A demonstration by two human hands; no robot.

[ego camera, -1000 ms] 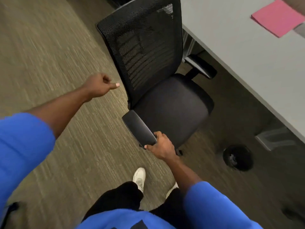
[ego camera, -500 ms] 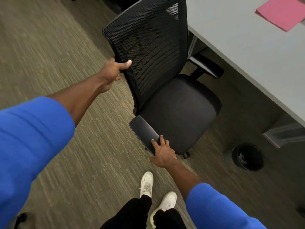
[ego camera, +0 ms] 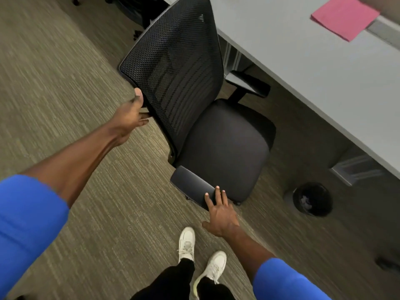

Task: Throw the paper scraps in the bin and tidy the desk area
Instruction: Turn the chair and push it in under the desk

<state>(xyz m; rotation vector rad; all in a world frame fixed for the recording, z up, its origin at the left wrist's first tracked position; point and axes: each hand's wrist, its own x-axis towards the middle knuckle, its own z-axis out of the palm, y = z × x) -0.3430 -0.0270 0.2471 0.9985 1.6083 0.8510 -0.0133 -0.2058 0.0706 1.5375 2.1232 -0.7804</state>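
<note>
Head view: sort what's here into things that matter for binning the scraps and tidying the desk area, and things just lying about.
Part of the job:
- office chair, left hand on its backrest, right hand on its armrest
- black bin with scraps inside
- grey desk
- pink paper on the desk

Just there:
- carpet
- white shoes

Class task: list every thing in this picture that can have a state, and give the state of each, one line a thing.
Office chair: upright, seat empty, beside the desk.
Left hand: open, on the backrest's edge.
Right hand: open, fingers on the near armrest.
Bin: upright, open-topped, paper scraps inside.
Pink paper: flat on the desk.
</note>
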